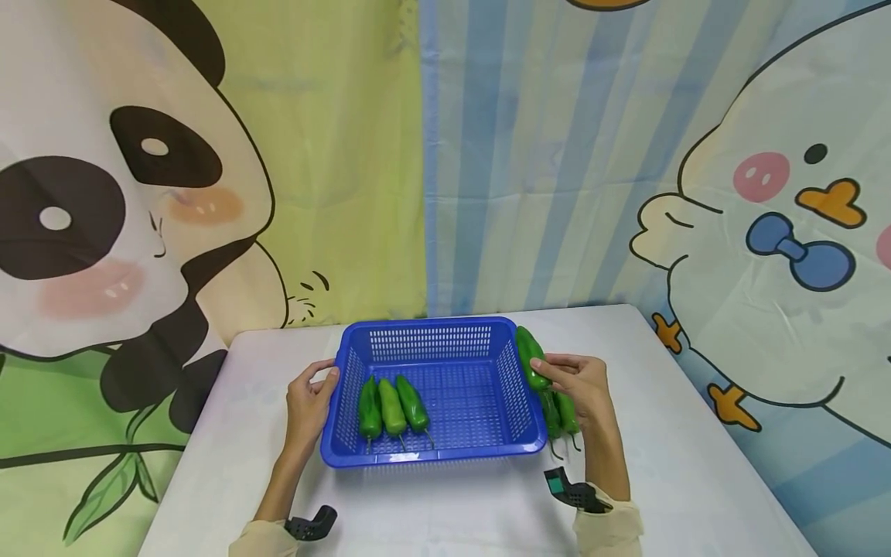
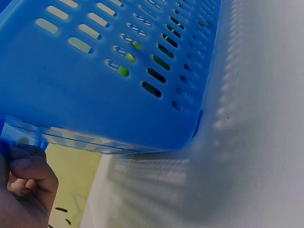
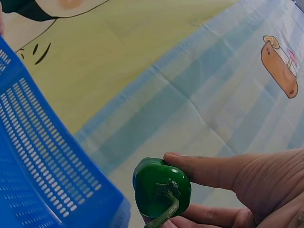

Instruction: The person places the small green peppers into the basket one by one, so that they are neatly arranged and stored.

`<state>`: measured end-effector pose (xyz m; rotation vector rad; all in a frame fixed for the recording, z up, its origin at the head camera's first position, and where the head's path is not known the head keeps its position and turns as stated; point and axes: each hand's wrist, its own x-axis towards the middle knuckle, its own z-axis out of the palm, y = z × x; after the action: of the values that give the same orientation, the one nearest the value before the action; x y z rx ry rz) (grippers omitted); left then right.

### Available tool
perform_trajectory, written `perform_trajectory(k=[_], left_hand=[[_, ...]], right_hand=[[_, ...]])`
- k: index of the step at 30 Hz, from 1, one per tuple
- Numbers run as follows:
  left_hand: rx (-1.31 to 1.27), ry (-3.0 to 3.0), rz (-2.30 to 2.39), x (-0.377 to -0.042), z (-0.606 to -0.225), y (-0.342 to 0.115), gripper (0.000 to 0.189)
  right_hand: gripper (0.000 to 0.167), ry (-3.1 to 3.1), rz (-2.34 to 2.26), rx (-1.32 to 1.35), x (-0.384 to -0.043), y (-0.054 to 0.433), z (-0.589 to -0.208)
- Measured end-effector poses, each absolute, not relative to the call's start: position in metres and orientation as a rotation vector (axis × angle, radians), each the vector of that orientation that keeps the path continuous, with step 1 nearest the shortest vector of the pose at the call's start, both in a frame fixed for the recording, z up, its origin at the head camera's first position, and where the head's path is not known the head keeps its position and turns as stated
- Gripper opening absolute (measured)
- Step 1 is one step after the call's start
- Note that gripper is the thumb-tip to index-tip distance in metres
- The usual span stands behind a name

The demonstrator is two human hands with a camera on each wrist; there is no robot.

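Note:
A blue plastic basket (image 1: 459, 402) with slotted walls stands on the white table, and three green peppers (image 1: 393, 406) lie side by side in its left half. My left hand (image 1: 308, 402) grips the basket's left rim between thumb and fingers; the left wrist view shows those fingers (image 2: 33, 171) curled at the edge. Just beyond the right rim, my right hand (image 1: 581, 383) pinches a green pepper (image 1: 531, 357), its stem pointing toward the camera in the right wrist view. Below that pepper, more green peppers (image 1: 567, 414) lie on the table beside the basket, partly covered by the hand.
The white table (image 1: 445, 514) extends around the basket. Behind it hangs a cloth backdrop (image 1: 334, 155) with a panda and a white bird. Dark wrist devices (image 1: 578, 493) sit at both beige sleeves.

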<state>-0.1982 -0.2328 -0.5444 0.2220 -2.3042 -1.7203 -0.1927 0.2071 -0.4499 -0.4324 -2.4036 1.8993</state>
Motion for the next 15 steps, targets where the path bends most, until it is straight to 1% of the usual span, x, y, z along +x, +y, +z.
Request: perform_trajectory(k=[9,15], left_hand=[[0.242,-2.309,-1.720,-0.198,-0.543,-0.232,0.036],[0.234,-2.297,-1.709,-0.198,-0.543,-0.232,0.034]], right_hand=[[0.049,-2.407,1.977,-0.376,-0.199,0.183,-0.449],[0.049,-2.417,1.987,-0.327,-0.200,0.168,-0.451]])
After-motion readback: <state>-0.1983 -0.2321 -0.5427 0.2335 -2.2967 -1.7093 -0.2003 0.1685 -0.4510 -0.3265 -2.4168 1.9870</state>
